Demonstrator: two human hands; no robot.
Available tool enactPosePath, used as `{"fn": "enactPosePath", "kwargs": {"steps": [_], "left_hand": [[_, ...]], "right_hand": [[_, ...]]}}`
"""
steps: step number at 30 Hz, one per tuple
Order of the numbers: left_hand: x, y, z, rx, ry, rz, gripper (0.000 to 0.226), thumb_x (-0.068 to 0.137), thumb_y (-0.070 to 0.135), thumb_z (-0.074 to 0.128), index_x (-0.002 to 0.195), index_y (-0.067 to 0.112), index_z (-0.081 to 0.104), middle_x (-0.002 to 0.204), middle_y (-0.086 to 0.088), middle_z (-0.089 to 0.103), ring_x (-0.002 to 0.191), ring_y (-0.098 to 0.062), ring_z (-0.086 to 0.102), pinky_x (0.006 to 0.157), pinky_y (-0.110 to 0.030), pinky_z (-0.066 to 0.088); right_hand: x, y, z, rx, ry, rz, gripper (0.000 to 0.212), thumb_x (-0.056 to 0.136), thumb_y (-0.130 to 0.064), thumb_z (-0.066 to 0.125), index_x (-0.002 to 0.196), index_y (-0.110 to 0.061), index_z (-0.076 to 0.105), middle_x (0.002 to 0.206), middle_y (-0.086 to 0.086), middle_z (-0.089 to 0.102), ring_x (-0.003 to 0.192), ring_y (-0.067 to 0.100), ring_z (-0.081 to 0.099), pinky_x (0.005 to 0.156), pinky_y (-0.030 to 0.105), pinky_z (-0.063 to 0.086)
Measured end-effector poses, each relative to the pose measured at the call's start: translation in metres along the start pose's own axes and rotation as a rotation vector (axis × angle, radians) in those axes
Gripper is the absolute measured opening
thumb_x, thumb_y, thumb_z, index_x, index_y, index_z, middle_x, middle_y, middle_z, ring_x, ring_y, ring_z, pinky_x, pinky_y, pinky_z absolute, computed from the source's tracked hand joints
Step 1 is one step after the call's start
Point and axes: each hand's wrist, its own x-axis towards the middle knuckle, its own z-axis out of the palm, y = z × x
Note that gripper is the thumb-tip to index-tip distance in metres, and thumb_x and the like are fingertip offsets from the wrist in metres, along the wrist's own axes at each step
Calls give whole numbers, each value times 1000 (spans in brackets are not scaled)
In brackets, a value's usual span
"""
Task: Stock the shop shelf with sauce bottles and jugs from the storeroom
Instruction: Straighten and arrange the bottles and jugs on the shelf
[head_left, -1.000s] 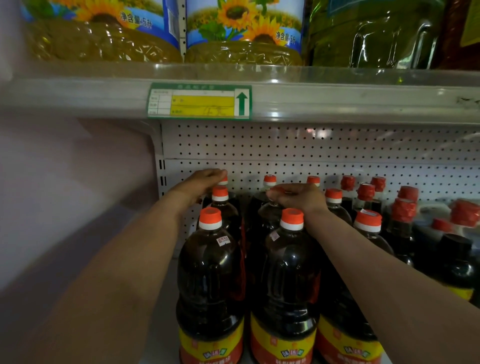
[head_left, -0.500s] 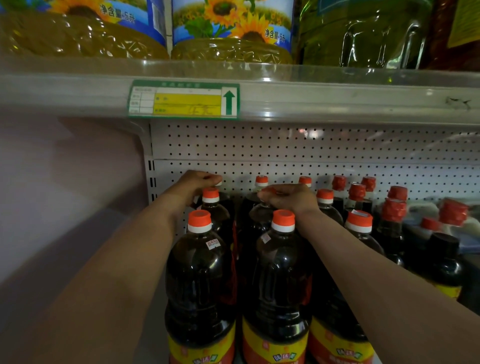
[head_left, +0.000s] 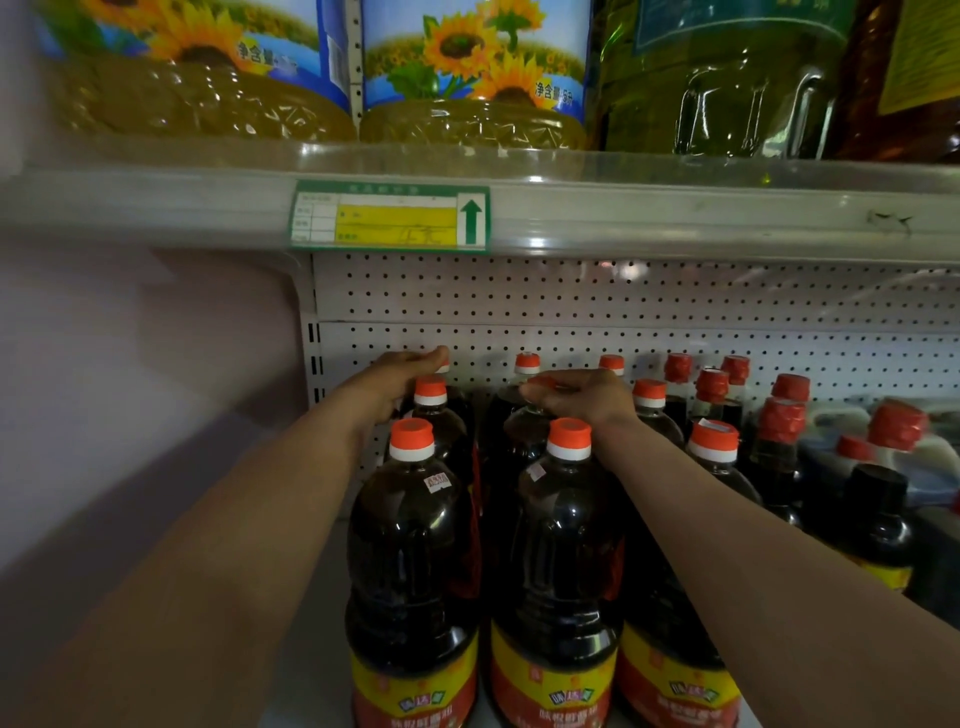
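Left hand (head_left: 400, 374) rests flat-fingered on a rear bottle's cap (head_left: 442, 365); right hand (head_left: 576, 395) curls over a middle-row bottle (head_left: 524, 431) — both deep on the shelf (head_left: 306, 623). Push each straight back, caps steady, so rows stay upright.

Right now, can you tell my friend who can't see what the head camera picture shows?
Two bare arms reach into a shop shelf of dark sauce bottles with orange caps. The left hand rests on a back bottle's cap, and the right hand covers the cap of a bottle one column over. Big sunflower oil jugs stand on the shelf above.
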Motion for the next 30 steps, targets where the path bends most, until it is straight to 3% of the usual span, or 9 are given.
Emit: {"fn": "enactPosePath", "kwargs": {"steps": [5,9,13,16,19,21,24,27,30], "left_hand": [[-19,15,1,65,136,-31,74,90,59,60,146,12,46,152,-12,44,139,-31,41,115,-51,31],[-39,24,-7,80,242,-15,76,89,62,59,145,13,47,154,-10,42,140,-31,40,114,-51,34],[-69,26,-22,65,310,0,82,82,70,61,143,17,50,152,-8,46,138,-29,43,113,-51,36],[-97,24,-29,68,346,47,79,82,69,62,140,16,53,149,-7,49,135,-27,45,113,-50,37],[-124,16,-29,81,350,78,73,85,64,62,140,16,54,149,-7,49,135,-27,45,112,-44,38],[-142,9,-24,91,345,78,71,87,62,61,141,18,52,150,-7,47,137,-27,44,111,-44,37],[-164,-1,-13,98,346,71,64,89,59,62,138,18,54,148,-6,49,134,-27,46,104,-39,37],[-178,-8,-3,99,363,69,64,87,59,64,133,15,57,142,-7,55,128,-26,51,100,-37,41],[-191,-7,9,152,431,88,69,86,61,64,136,13,55,141,-8,55,127,-27,52,100,-35,42]], "right_hand": [[-1,-3,-1,-49,-18,1,51,83,-43,79,128,-20,70,135,3,66,126,20,60,104,27,46],[-9,-14,-2,-114,-47,-15,47,90,-41,73,130,-17,69,139,3,63,127,20,58,96,22,40],[-25,-32,-10,8,-117,73,53,93,-49,67,135,-17,63,133,-2,62,125,24,59,101,28,44],[-42,-38,-18,210,-66,71,51,99,-45,61,137,-11,59,129,4,64,102,19,66,97,37,51],[-62,-43,-20,317,117,-5,39,100,-32,63,132,-8,63,118,3,66,80,5,58,72,19,46],[-75,-42,-19,336,230,-64,36,98,-27,66,129,-10,66,124,4,68,90,7,61,70,13,45],[-99,-37,-16,324,300,-111,35,98,-25,66,130,-9,66,126,6,69,109,13,64,91,24,51],[-123,-32,-15,317,326,-110,37,99,-28,65,132,-11,64,128,4,68,116,14,63,99,29,52],[-140,-25,-21,347,336,-129,35,99,-26,65,132,-12,65,128,1,68,113,10,62,91,17,50]]}}
